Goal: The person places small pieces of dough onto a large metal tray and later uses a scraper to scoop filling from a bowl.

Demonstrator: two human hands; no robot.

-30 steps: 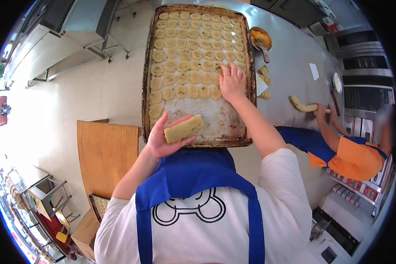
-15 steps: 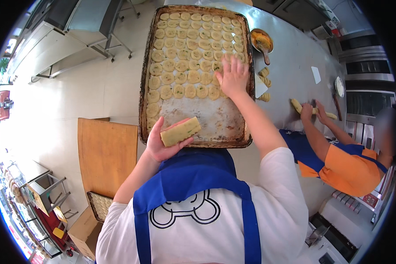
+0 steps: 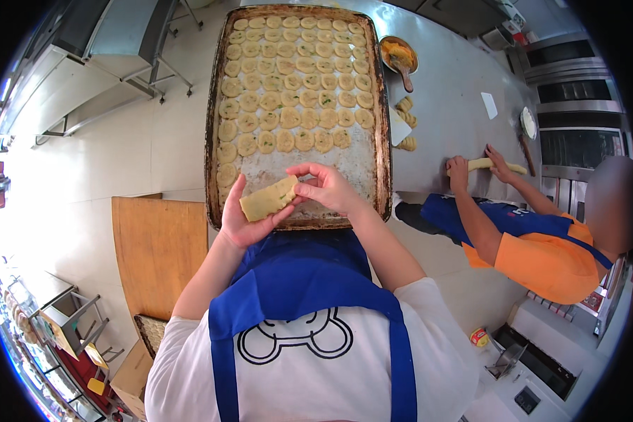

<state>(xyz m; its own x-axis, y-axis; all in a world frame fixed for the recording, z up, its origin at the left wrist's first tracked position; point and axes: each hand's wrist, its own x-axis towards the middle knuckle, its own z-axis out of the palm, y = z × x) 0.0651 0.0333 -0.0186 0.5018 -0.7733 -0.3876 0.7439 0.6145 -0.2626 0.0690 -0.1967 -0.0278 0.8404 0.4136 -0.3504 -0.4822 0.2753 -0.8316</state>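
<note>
My left hand (image 3: 238,222) cradles a pale yellow block of dough (image 3: 267,200) over the tray's near edge, fingers and thumb along its sides. At the block's right end, my right hand (image 3: 333,191) pinches with thumb and fingertips; whether a piece has come off is hidden. Beneath and beyond lies a large, worn metal baking tray (image 3: 359,169). Rows of flat dough rounds (image 3: 289,118), some flecked green, cover its far and middle parts. Bare metal shows on the near part, apart from a few rounds down the left side.
Right of the tray, a steel table (image 3: 450,91) holds a bowl of orange filling (image 3: 399,55) with a wooden-handled tool, twisted dough pieces (image 3: 405,112) and a white scraper (image 3: 489,105). A co-worker in an orange shirt (image 3: 541,264) handles a dough rope (image 3: 480,164). A wooden board (image 3: 155,246) stands left.
My right hand has come back from the rounds at the tray's right side to the dough block in my left hand. The view has shifted slightly; the co-worker's hands have moved apart along the rope.
</note>
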